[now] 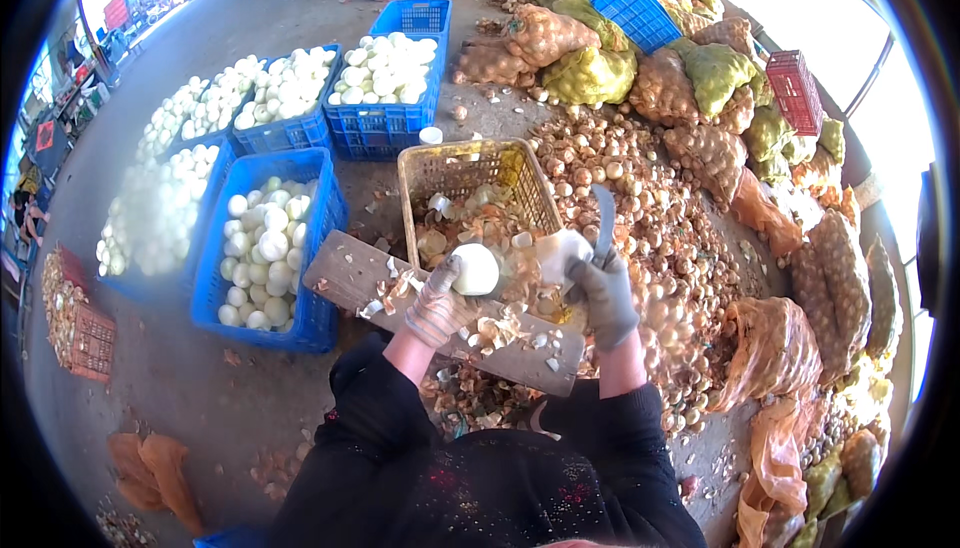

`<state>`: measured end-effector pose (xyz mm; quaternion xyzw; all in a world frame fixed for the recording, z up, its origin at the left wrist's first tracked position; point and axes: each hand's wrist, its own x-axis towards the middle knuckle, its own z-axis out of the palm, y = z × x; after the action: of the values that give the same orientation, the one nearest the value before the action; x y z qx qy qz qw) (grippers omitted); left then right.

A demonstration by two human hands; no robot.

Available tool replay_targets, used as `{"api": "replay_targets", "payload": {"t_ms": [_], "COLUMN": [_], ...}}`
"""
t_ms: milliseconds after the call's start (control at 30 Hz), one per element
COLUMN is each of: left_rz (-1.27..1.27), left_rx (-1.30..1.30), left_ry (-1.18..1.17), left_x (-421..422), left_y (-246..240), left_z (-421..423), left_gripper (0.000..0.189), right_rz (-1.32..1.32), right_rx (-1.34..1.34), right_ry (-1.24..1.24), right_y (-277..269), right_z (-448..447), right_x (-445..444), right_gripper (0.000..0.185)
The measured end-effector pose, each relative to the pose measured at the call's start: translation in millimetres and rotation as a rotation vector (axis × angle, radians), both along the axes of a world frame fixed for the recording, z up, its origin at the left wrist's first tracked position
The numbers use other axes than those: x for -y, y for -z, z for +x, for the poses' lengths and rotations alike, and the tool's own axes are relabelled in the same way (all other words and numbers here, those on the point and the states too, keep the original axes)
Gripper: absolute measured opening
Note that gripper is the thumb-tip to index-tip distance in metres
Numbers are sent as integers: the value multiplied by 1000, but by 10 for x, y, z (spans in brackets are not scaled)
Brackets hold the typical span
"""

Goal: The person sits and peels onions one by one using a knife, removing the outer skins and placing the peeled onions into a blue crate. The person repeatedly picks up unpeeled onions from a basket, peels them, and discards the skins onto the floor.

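Note:
My left hand, in a striped glove, grips a peeled white onion above a wooden board. In my gloved right hand is a knife with its blade pointing up. Beside that hand's thumb and fingers is a blurred pale piece, perhaps onion skin; I cannot tell for sure. Scraps of onion skin lie on the board. Just beyond it, a yellowish plastic crate holds loose peels and skins.
To the left stands a blue crate of peeled onions, with several more filled crates behind. Unpeeled onions cover the floor at right. Full mesh sacks are heaped beyond them, with a blue crate tilted on top.

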<state>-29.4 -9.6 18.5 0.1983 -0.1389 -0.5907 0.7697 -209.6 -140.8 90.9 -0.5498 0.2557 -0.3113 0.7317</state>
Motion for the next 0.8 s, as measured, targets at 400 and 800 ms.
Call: {"api": "replay_targets", "payload": {"t_ms": [400,800], "left_rz": [21,264], "left_rx": [-233,95], "left_ry": [-268,-667], "left_x": [-172,-1491], "left_y": [189,465], "left_z": [231,2344], "left_gripper": [49,47], "right_rz": [-449,-221], "right_rx": [-779,-698], "right_ry": [68,229], "right_y": [1133,728], "right_z": [456,-1006], "right_x": [653,895], "right_gripper": [34,39]}}
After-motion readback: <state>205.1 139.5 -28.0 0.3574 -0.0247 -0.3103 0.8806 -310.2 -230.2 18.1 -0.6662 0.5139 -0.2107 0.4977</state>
